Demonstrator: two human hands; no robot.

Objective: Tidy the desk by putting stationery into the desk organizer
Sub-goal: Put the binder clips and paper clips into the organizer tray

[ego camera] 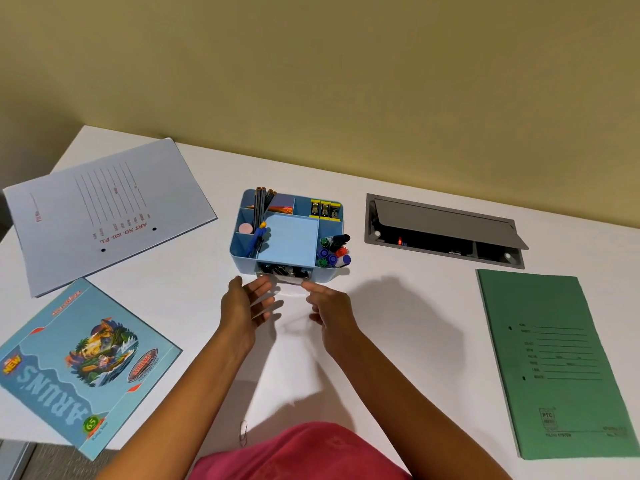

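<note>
Two bare hands work over a white desk (398, 323) that runs to a yellow wall. Pale grey file folder (114, 209) lies skewed at the far left corner, overhanging the left edge. Green file folder (554, 362) lies flat toward the right edge. Blue illustrated notebook (83, 362) sits at the near left corner, its corner past the near edge. Grey cable hatch (443, 223) is set into the desk toward the far edge, lid tilted up, a small red light inside. Blue desk organizer (242, 263) stands mid-desk, between the grey folder and the hatch. Left hand (244, 308) is just in front of the organizer, fingers straight and spread, palm turned inward, holding nothing; whether the tips touch the front wall cannot be told through the blur. Right hand (330, 311) is beside it, index finger reaching toward the front wall, other fingers loosely bent, nothing held. Organizer contents: capped markers (334, 252) upright in the right compartment; pencils (261, 202) leaning in the far left one; three yellow-and-black boxes (324, 209) at the far right; blue pen (257, 237) and round pink eraser (245, 228) at the left; dark clips (280, 270) in the front slot. One paper clip (243, 432) lies loose by the near edge.
</note>
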